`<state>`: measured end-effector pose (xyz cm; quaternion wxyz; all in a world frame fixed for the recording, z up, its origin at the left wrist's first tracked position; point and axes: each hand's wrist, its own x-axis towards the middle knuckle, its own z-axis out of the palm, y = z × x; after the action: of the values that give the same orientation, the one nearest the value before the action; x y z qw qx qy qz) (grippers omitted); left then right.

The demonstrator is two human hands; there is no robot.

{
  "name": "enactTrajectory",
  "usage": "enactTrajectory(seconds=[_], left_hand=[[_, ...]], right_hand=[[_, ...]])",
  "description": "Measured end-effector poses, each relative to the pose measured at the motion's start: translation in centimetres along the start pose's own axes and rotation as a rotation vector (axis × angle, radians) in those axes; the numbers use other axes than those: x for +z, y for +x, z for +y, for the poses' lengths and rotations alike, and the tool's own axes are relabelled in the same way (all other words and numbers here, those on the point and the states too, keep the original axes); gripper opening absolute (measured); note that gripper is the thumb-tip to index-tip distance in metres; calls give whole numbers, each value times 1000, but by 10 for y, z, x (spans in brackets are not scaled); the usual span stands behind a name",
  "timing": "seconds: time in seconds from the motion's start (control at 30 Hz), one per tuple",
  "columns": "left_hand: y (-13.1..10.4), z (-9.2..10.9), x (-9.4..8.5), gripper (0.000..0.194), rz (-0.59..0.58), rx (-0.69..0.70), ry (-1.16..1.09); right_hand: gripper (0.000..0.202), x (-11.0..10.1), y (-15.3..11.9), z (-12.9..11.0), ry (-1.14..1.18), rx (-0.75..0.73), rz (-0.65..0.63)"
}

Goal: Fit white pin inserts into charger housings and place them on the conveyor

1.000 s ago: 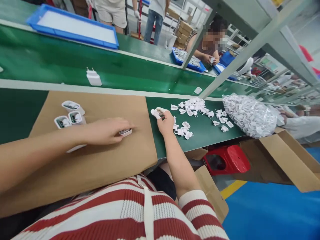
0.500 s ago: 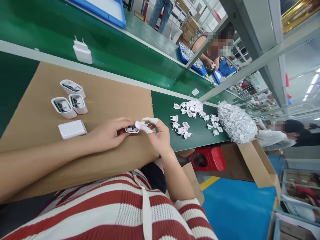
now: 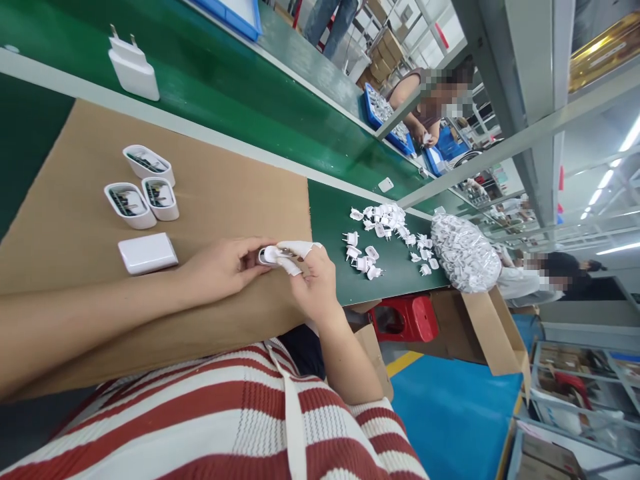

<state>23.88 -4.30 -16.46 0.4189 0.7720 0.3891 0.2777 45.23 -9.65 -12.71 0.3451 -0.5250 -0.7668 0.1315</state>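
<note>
My left hand [image 3: 223, 267] grips a white charger housing [image 3: 262, 256] by its sides, over the cardboard. With covered fingertips, my right hand [image 3: 313, 277] pinches a white plug cap [image 3: 271, 254], which lies against the open end of that housing. Part of the housing is hidden by fingers. To the left, three open white housings [image 3: 131, 205] stand with green boards showing inside. Below them a closed white housing [image 3: 147, 253] lies on its side. Many loose plug caps [image 3: 385, 219] are spread on the green table to the right.
A cardboard sheet [image 3: 225, 173] covers the near table. Beyond a pale rail, a finished-looking charger [image 3: 133, 67] stands on the green surface. A full plastic bag [image 3: 465, 253] sits at the right, near a red stool [image 3: 407, 319]. A person [image 3: 420, 100] works across.
The plug cap in my right hand has moved left onto the open end of the housing in my left hand. The view has shifted slightly.
</note>
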Motion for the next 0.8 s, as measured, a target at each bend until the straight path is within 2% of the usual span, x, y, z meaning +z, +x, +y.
enactTrajectory(seconds=[0.3,0.4,0.5,0.63,0.73,0.8], left_hand=[[-1,-1,1,44,-5,85,34],[-2,-3,1,49,16,155,201],[-1,-5,-1,61,47,193,417],[5,1,-11,65,-39,92,559],[10,12,-17,60,-108,-1,523],[14,17,-19,60,-111,-28,466]], right_hand=[[37,0,11,-7,-297,-66,-191],[41,-3,18,-14,-293,-12,-225],[37,-5,25,-16,-239,51,-255],[32,-2,28,-12,-213,71,-233],[35,6,24,-8,-196,54,-187],[34,10,22,-5,-193,50,-165]])
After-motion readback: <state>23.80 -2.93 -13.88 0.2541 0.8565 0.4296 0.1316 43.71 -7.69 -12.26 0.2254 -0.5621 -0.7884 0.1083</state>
